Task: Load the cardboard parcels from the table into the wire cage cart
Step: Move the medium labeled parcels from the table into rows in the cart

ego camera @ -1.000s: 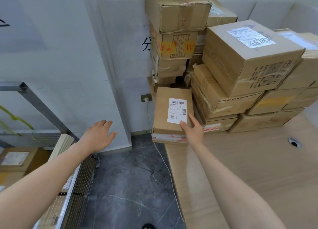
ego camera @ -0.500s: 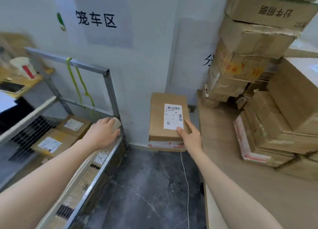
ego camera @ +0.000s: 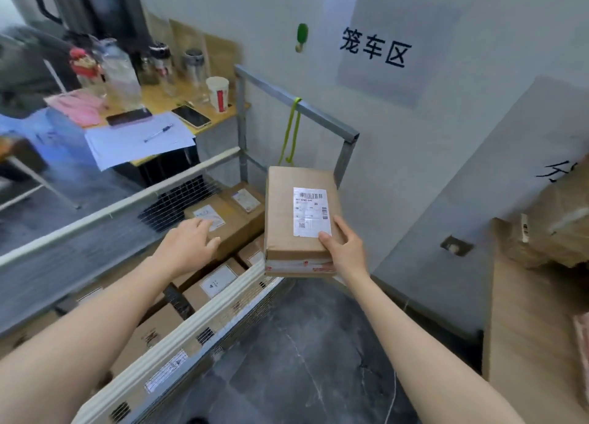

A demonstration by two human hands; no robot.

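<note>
Against the grey wall point(ego camera: 414, 136), the view has swung from the table point(ego camera: 526, 328) to the wire cage cart point(ego camera: 325, 119), leaving the stacked boxes point(ego camera: 548, 226) cut off at the right edge. The right hand point(ego camera: 345, 251) grips the labelled parcel point(ego camera: 296, 213) by its near corner, now over the cart's near rail. The left hand point(ego camera: 188, 245), fingers spread, has moved over a loaded parcel point(ego camera: 237, 222); whether they touch cannot be told.

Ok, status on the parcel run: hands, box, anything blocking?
Right hand grips the labelled parcel by its near corner, at the rim of the wire cage cart. Left hand open above the loaded boxes. Nothing seen blocking the drop.
</note>
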